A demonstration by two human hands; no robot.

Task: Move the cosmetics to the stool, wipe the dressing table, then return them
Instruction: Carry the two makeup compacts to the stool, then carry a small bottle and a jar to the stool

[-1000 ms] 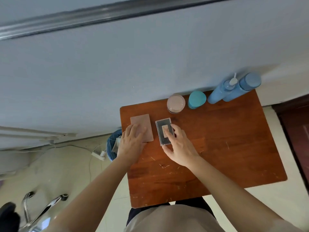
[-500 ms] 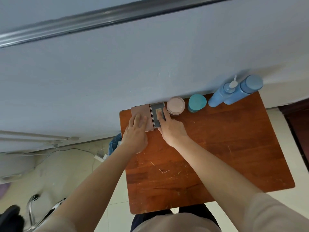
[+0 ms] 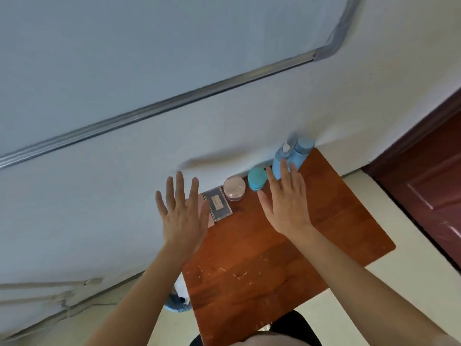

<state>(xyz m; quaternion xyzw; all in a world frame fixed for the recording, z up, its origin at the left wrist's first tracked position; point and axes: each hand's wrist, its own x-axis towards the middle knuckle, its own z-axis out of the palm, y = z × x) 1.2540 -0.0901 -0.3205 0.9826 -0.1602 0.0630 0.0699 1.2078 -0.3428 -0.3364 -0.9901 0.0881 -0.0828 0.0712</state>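
pale wall (image 3: 224,146) fills most of the view, w/ a light board (image 3: 124,46) on it edged by a metal strip (image 3: 174,102). dark red door (image 3: 434,176) at far right, cream floor (image 3: 411,283) below it. wooden surface (image 3: 262,265) sits pushed up against the wall, scratched near the middle.

both forearms reach fwd over the surface. left hand (image 3: 183,216): palm down, fingers straight & spread, holding nothing, over the surface's back-left corner. right hand (image 3: 287,203): same, flat & spread, nothing in it, over the back of the surface; its fingertips overlap the bottles in view, can't tell if they touch.

cosmetics are all on the surface, lined up along the wall edge. from the right: capped blue bottle (image 3: 300,154) in the back-right corner, blue pump bottle (image 3: 277,158) just beside it, both upright. then teal jar (image 3: 257,179), then pink jar (image 3: 234,188), near each other. left of that a dark flat palette (image 3: 219,204) lying flat, & a pink flat case (image 3: 201,199) right beside it, mostly hidden behind the left hand.

blue bin (image 3: 175,302) on the floor by the surface's left side, partly hidden by the left forearm.
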